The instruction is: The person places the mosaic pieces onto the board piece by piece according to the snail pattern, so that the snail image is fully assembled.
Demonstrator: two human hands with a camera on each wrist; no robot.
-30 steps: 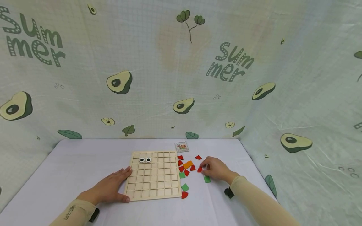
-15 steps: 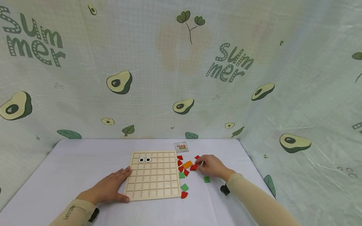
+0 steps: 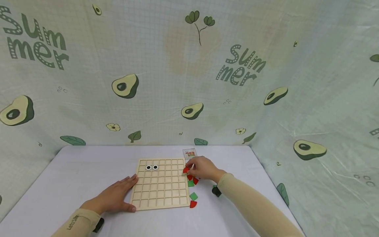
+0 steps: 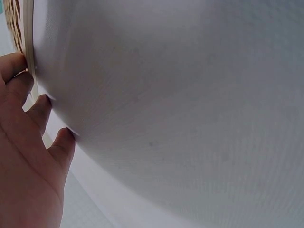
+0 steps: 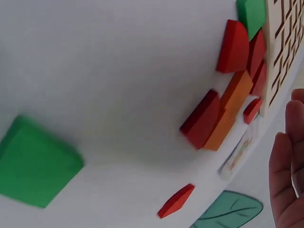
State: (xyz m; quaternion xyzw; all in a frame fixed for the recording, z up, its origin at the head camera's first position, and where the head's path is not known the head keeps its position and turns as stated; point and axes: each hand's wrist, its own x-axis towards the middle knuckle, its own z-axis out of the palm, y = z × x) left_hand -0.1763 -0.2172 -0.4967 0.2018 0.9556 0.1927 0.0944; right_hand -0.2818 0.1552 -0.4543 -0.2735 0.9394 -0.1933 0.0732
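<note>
The board (image 3: 161, 187) is kinda just touched at its left edge by the left hand (image 3: 113, 197), spread loosely, not clenched. 2 eye discs (image 3: 148, 168) are parked upper left on it. A red wedge (image 3: 185, 170) is pinched by the right hand (image 3: 204, 168) at the board's right edge.

Right grip (image 3: 203, 168) shifted left, red piece (image 3: 185, 170) carried to gridded board (image 3: 161, 187)

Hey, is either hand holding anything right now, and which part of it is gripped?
The right hand pinches a red piece by its palm-facing side; the exact edge is unclear. The left hand only touches the grid board.
</note>
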